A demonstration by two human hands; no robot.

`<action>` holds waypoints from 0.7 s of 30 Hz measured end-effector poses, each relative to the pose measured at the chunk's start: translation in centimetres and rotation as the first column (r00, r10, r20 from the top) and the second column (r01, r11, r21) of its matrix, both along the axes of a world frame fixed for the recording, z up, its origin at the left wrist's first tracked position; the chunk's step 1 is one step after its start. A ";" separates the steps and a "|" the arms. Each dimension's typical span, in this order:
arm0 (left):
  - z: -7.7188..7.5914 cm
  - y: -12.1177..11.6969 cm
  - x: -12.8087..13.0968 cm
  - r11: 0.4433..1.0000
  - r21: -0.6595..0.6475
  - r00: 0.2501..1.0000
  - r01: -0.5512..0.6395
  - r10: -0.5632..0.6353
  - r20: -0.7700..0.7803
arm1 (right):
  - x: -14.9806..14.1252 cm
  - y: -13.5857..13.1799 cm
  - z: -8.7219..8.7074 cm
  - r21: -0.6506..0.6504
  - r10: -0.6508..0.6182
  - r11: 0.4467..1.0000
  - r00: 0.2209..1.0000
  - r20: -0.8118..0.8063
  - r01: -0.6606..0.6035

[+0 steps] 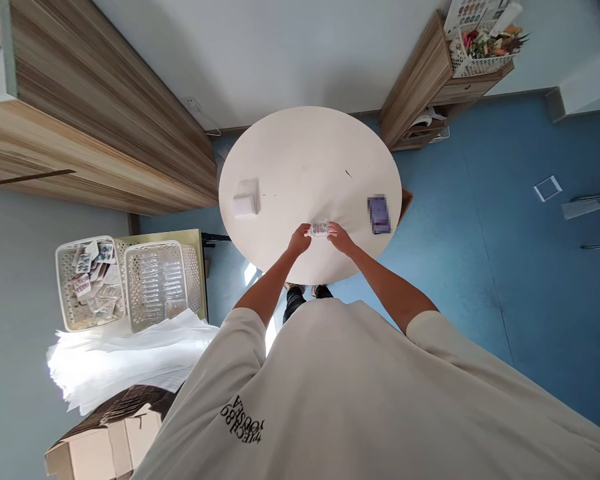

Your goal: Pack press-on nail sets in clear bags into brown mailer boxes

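Between my two hands, above the near part of a round white table (305, 147), is a small clear plastic case (319, 229) with rows of small shapes inside; I cannot make out what they are. My left hand (301, 239) grips its left end, fingers closed on the edge. On the opposite end, my right hand (339, 237) pinches the case the same way. A white block-like stack (245, 205) lies at the table's left side, with a flat translucent piece behind it. Toward the right edge rests a blurred purple rectangular item (379, 214).
At left, a white basket (121, 280) holds small packets and cards; another basket (185, 250) holds clear plastic cases. White sheets (145, 353) and a cardboard box (105, 443) lie nearer. A wooden cabinet (130, 100) flanks the table; a wooden shelf (420, 73) stands back right.
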State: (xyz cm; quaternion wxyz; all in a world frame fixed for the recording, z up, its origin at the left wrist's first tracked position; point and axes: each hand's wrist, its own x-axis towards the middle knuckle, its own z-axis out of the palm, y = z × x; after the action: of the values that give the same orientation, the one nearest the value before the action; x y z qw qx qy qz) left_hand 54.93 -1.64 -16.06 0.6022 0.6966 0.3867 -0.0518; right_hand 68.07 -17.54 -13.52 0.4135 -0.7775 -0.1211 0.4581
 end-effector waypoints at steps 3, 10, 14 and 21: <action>0.3 -0.1 -0.3 0.998 0.048 0.999 0.049 -0.049 -0.005 | -0.4 -0.3 -0.5 -0.011 0.029 1.000 0.998 0.047 -0.029; 1.3 -1.0 -1.2 0.916 0.252 0.950 0.312 -0.310 -0.049 | -1.6 -1.6 -0.6 -0.120 0.365 0.931 0.862 0.351 -0.345; 1.4 -1.4 -2.1 0.839 0.300 0.889 0.454 -0.449 -0.089 | -2.1 -2.8 -0.8 -0.221 0.535 0.844 0.734 0.419 -0.489; 1.5 -1.5 -2.6 0.715 0.382 0.806 0.586 -0.563 -0.184 | -2.3 -3.7 -1.0 -0.377 0.714 0.692 0.511 0.478 -0.615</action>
State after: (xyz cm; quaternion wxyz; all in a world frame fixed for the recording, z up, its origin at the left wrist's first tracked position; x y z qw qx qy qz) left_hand 52.28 -3.11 -14.59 0.3807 0.8930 0.1692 -0.1701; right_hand 65.77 -21.20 -14.51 0.0825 -0.8020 -0.4957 0.3229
